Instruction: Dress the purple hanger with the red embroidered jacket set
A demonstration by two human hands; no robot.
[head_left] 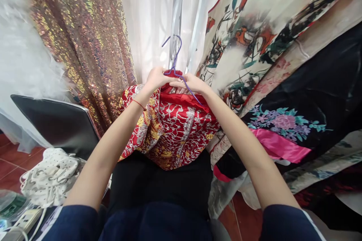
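A red garment with silver and gold embroidery lies over my lap, its collar pointing away from me. A purple wire hanger is partly inside it; the hook stands up above the collar and one arm shows over the garment's right shoulder. My left hand grips the fabric at the left of the collar, thumb toward the middle. On the other side my right hand holds the collar edge, its fingers partly under the hanger's arm. Both hands nearly meet just below the hook.
A gold sequin fabric hangs at the left beside white feathers. Printed and black robes hang close on the right. Sheer white cloth with pale ribbons hangs ahead. At the lower left are a black chair back, a white drawstring bag and a power strip.
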